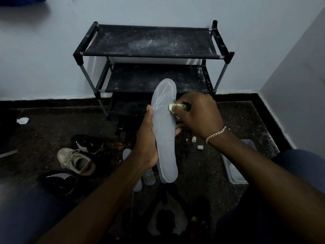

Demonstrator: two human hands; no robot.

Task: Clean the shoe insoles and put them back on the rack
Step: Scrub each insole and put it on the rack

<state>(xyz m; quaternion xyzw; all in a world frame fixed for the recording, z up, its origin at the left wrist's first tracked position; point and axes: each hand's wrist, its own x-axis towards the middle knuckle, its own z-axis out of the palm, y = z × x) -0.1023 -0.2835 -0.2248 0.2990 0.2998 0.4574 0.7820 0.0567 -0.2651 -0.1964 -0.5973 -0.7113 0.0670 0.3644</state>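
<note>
On the near side of the rack (151, 55), the left hand (146, 138) clamps the insole (165, 141) along its left edge while the right hand (198, 115) pinches a pale wad (173, 108) against its right edge; hard rubbing could buckle it or twist it loose onto the littered floor (45, 125).

Looks like a room corner in a home: shows a dusty black three-tier shoe rack (151, 41) against plain pale walls (44, 64), a tan sneaker (75, 162) and a black striped shoe (87, 143) lying loose on a dark speckled floor (52, 124).
</note>
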